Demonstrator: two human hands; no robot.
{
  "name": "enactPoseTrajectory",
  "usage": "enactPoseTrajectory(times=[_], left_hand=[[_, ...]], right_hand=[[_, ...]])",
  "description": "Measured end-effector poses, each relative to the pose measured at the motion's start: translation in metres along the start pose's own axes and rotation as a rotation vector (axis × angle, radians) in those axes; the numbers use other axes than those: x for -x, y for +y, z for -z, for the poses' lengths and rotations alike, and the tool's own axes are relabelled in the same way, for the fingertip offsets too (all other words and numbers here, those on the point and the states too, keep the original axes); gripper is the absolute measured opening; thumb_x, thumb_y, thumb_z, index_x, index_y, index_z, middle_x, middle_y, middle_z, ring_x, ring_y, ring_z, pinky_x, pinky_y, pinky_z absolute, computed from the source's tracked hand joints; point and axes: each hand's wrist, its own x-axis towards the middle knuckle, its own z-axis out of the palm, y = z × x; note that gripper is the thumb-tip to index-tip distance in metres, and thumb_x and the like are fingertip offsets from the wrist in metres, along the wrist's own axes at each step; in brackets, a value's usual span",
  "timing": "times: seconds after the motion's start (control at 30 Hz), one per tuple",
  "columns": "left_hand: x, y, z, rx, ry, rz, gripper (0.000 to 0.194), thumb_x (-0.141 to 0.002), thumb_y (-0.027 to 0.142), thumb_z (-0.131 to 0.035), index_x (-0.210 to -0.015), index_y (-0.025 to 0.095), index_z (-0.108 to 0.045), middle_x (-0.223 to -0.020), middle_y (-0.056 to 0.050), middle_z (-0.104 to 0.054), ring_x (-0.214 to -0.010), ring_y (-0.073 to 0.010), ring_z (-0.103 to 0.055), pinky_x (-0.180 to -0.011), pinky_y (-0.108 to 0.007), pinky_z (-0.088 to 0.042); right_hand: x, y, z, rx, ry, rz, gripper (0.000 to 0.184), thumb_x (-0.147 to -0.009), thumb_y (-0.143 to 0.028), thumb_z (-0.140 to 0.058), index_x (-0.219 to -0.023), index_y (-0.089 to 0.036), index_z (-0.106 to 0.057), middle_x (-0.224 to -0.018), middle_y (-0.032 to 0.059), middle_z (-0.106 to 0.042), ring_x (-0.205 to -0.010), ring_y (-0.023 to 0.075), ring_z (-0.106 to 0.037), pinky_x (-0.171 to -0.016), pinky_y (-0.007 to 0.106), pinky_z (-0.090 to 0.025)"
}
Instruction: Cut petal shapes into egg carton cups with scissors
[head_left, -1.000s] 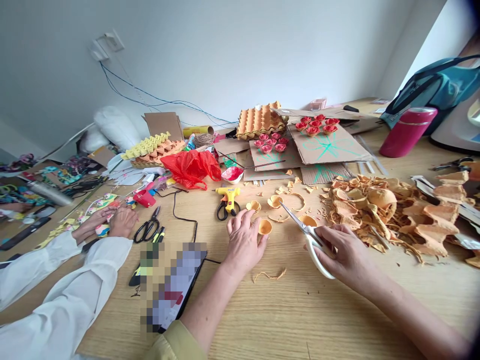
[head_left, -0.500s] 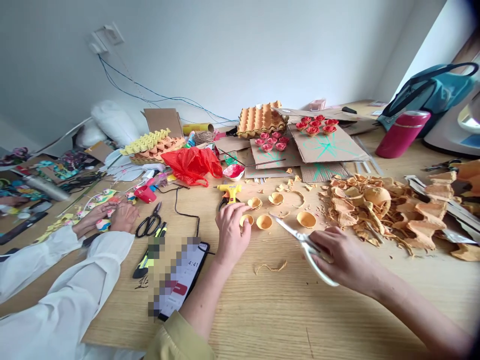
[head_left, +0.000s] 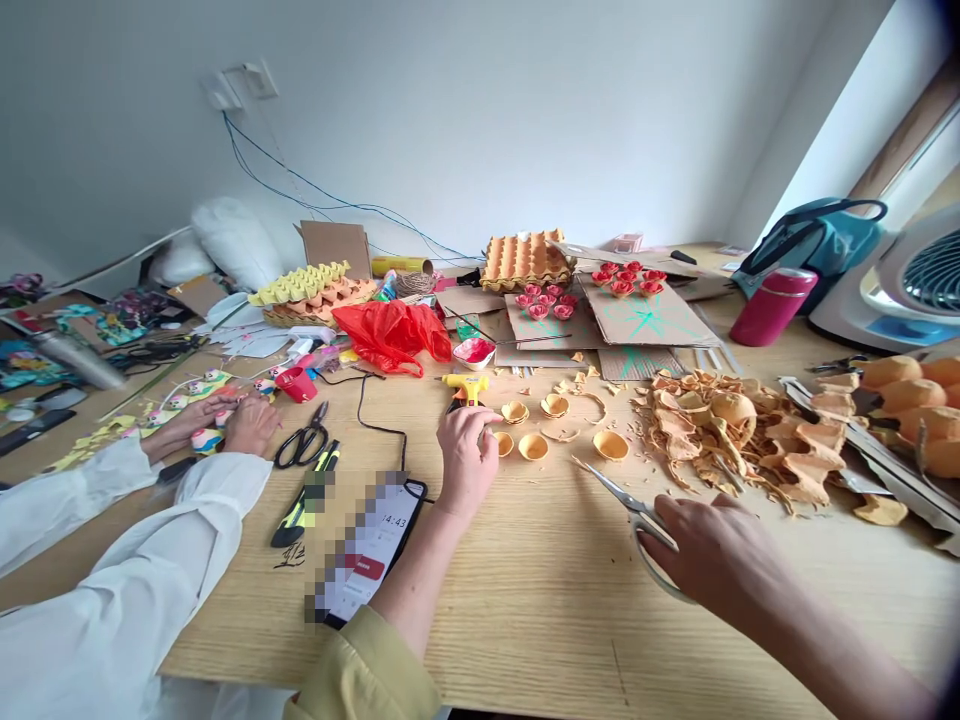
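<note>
On the table point(head_left: 525, 645), the left hand point(head_left: 468, 450) curled beside a small orange cup point(head_left: 505, 443), hiding part of it; I could not tell whether it gripped. Right of that, a similar cup point(head_left: 533, 448) and a wider cup point(head_left: 611, 447) sat open side up, thin-walled. Farther right, the right hand point(head_left: 712, 545) grasped pale-handled, grey-bladed scissors point(head_left: 627, 500). Far left of the cups, a red bag point(head_left: 390, 335) lay crumpled, contents unseen; right of it, a white bowl point(head_left: 472, 365) held something red point(head_left: 475, 350). The phone point(head_left: 379, 550) at near left was partly blurred out; the left hand hid part of the yellow glue gun point(head_left: 466, 382); the far-right fan point(head_left: 881, 290) was cut off.
</note>
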Motion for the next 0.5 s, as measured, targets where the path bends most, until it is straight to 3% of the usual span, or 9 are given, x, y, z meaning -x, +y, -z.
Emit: enactPoseTrajectory(times=[0.13, 0.27, 0.37, 0.5], left_hand=[[0.001, 0.004, 0.001, -0.010, -0.076, -0.044, 0.026, -0.082, 0.006, -0.050, -0.095, 0.023, -0.065, -0.106, -0.005, -0.066, -0.107, -0.0222, -0.056, -0.099, -0.041, -0.041], [0.004, 0.009, -0.002, -0.052, -0.257, -0.171, 0.022, -0.082, 0.015, -0.059, -0.101, 0.024, -0.067, -0.117, -0.006, -0.063, -0.119, -0.0254, -0.050, -0.104, -0.045, -0.036], [0.006, 0.009, -0.008, -0.089, -0.365, -0.255, 0.018, -0.081, 0.020, -0.065, -0.097, 0.025, -0.068, -0.126, -0.007, -0.061, -0.126, -0.0286, -0.045, -0.105, -0.049, -0.033], [0.006, 0.009, -0.014, -0.120, -0.361, -0.269, 0.010, -0.085, 0.017, -0.060, -0.084, 0.023, -0.067, -0.124, -0.006, -0.063, -0.125, -0.0275, -0.046, -0.105, -0.050, -0.032]], right_hand=[[0.005, -0.022, 0.006, -0.124, -0.073, 0.076, 0.027, -0.089, -0.036, -0.056, -0.067, -0.021, -0.057, -0.056, 0.0017, -0.066, -0.046, 0.0185, -0.059, -0.063, 0.035, -0.032], [-0.006, -0.046, 0.006, -0.188, -0.107, 0.139, 0.022, -0.085, -0.033, -0.058, -0.067, -0.020, -0.059, -0.061, 0.0023, -0.070, -0.049, 0.0172, -0.060, -0.063, 0.034, -0.032], [-0.018, -0.042, 0.002, -0.148, -0.097, 0.109, 0.023, -0.085, -0.033, -0.058, -0.066, -0.020, -0.059, -0.059, 0.0031, -0.070, -0.046, 0.0160, -0.060, -0.062, 0.033, -0.033], [-0.022, -0.027, -0.001, -0.023, -0.093, -0.031, 0.029, -0.091, -0.034, -0.051, -0.068, -0.018, -0.060, -0.057, 0.0066, -0.069, -0.048, 0.0186, -0.062, -0.059, 0.033, -0.033]])
